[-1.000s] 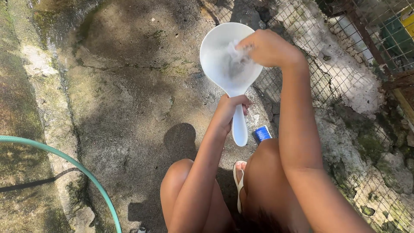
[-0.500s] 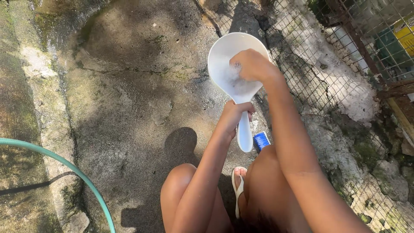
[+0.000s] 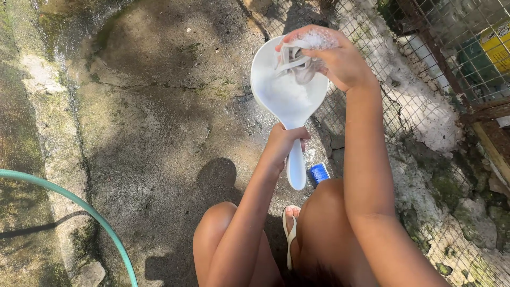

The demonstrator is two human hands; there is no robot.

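Your left hand [image 3: 281, 142] closed round handle of white dipper [image 3: 288, 87], bowl raised above wet concrete floor [image 3: 159, 117]. Your right hand [image 3: 334, 56] clenched on soapy cloth [image 3: 297, 61] at bowl's upper rim. Blue brush [image 3: 319, 173] on floor just beside handle end. Green hose [image 3: 79, 204] well apart, toward floor's left edge.

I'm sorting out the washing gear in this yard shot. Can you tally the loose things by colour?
White: 3, the dipper, soapy cloth, and sandal
Blue: 1, the scrub brush
Green: 1, the hose
Total: 5
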